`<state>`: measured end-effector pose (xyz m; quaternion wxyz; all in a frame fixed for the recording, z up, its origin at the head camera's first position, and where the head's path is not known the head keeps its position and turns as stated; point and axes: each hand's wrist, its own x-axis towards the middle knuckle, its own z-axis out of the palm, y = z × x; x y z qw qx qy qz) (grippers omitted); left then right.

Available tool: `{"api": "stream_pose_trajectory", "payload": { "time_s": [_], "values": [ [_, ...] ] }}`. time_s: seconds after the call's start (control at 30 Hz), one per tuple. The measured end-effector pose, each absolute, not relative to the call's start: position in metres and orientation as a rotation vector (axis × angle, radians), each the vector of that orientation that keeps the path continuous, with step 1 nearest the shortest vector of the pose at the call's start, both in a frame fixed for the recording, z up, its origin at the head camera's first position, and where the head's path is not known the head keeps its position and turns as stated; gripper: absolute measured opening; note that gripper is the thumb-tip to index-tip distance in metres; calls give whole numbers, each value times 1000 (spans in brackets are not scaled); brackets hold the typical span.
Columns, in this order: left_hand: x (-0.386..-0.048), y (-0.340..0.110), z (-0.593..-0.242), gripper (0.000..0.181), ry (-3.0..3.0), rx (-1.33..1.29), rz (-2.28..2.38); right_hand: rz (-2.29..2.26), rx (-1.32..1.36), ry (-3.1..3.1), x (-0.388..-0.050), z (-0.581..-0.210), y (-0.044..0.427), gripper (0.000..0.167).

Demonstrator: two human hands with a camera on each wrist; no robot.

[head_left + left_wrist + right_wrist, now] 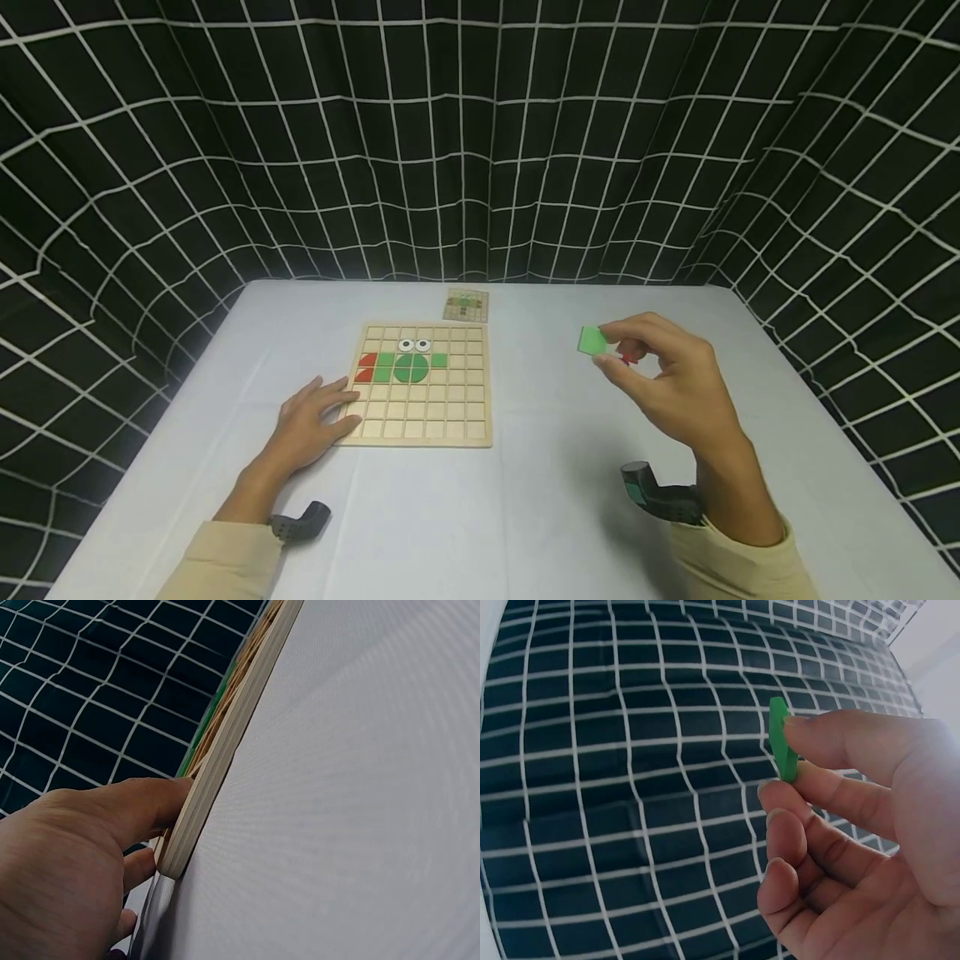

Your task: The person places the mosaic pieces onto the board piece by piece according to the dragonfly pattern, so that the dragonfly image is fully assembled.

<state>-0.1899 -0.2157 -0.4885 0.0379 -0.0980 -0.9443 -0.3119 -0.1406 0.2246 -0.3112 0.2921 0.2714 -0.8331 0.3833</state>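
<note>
In the head view, my right hand [667, 383] pinches a green square tile [592, 341] between thumb and index finger, in the air to the right of the board. The right wrist view shows the green tile [782, 740] nearly edge-on, with the other fingers curled below it. A small red piece [628, 359] peeks out by those fingers; I cannot tell if it is held. My left hand [307, 423] rests at the left edge of the wooden grid board [442, 410], fingers spread. Red, green and eye-patterned tiles [411, 368] sit in the board's upper left cells.
A small pattern card [466, 306] lies behind the board, showing a similar figure. White cloth [540, 500] covers the table. Black curtains with a white grid [480, 150] surround the back and sides.
</note>
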Motion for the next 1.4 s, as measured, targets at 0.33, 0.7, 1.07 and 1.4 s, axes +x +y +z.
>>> {"api": "stream_pose_trajectory", "payload": {
  "time_s": [0.33,0.7,1.07,1.4],
  "values": [
    [-189,-217,-488,43,-2884,-306,-974,1143,742,-2242,-165,-324,187,28],
    [-190,-216,-489,44,-2902,-284,-968,1216,602,-2353,-193,-353,150,24],
    [-190,-216,-487,43,-2902,-298,-959,1269,548,-2504,-222,-395,110,24],
    [-188,-215,-485,44,-2906,-303,-955,1336,500,-2680,-239,-422,91,24]
  ]
}}
